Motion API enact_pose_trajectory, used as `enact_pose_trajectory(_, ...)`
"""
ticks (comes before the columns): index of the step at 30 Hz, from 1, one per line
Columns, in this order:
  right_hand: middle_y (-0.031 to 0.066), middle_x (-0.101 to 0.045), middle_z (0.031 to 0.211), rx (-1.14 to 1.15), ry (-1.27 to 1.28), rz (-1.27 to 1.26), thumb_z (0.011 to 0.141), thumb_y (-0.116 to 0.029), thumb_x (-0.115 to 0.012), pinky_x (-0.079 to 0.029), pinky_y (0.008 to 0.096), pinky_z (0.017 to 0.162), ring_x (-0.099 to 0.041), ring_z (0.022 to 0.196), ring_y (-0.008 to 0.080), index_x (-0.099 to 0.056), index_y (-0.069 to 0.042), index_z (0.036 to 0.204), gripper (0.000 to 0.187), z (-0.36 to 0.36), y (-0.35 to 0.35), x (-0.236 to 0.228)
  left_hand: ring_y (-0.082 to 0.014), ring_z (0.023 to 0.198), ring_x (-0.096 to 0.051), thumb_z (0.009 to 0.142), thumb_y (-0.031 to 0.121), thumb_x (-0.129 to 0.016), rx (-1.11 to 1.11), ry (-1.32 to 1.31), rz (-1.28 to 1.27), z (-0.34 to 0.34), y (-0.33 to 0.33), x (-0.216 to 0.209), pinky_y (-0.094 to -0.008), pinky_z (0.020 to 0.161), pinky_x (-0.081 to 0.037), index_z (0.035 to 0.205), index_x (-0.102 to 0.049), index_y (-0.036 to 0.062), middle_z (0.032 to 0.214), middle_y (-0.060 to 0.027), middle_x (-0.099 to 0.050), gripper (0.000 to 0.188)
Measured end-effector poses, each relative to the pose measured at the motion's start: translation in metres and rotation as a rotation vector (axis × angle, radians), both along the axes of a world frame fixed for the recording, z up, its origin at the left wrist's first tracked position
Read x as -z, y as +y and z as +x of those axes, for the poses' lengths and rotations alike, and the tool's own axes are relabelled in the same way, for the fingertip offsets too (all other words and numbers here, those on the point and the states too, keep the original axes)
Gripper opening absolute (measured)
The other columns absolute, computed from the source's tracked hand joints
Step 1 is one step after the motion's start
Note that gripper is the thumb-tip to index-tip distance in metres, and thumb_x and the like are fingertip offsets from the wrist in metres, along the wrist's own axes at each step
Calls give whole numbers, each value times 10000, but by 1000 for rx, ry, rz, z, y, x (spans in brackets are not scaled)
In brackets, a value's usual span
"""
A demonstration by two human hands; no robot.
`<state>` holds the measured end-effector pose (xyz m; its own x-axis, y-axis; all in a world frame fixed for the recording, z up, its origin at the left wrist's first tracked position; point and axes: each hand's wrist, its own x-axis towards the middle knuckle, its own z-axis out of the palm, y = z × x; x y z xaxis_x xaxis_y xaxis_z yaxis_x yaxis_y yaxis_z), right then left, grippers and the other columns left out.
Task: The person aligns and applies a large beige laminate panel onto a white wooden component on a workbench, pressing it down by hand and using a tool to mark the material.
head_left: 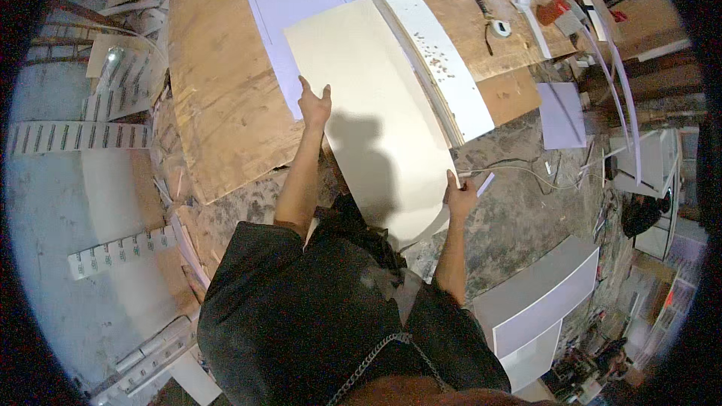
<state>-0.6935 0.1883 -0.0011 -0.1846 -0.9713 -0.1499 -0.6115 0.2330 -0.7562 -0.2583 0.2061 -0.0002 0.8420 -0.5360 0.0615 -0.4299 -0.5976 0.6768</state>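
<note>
A cream sheet [398, 98] was between the two hands, its far part above a lavender sheet [274, 0] on the wooden desk [218, 68], its near end reaching out past the desk edge toward the person's body. The left hand [316, 109] was at the left edge, with thumb and forefinger spread; whether its other fingers were closed under the sheet, I could not tell. The right hand [461, 198] gripped the right edge, close to the near end.

As I judge, the work was partway: the cream sheet was already brought over the lavender one, but its edges were not in line with it, and its near end was not yet supported by the desk. A white strip [421, 22] lay along its right side.

I found no readable brand or label. The lavender sheet carried dark lines, and the pale strip [79, 137] at far left had repeated marks, too small to read.
</note>
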Motion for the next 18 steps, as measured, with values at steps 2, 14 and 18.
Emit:
enact_pose_trajectory(2,30,-512,587,20,20,-79,691,-485,-891,-380,322,515,-431,538,140,-599,-37,724,535,-10,-9,22,-476,1083,-632,894,349,-704,20,13,43,-2,-7,-1,-447,985,-498,1514,-199,-108,1111,-380,-632,921)
enact_pose_trajectory(14,-2,-479,588,130,-168,3,734,-372,-904,-363,278,503,-431,524,104,-503,-85,739,494,39,-30,-29,-464,969,-669,910,474,-655,54,187,298,30,-25,-8,-502,857,-557,1550,-147,-28,1025,-330,-663,959)
enact_pose_trajectory(18,28,-542,701,72,-107,-85,783,-352,-877,-383,273,530,-456,562,112,-499,-72,721,475,33,-35,-22,-452,1048,-643,909,490,-650,34,147,319,30,-31,-4,-511,922,-525,1562,-126,-2,1102,-346,-634,971)
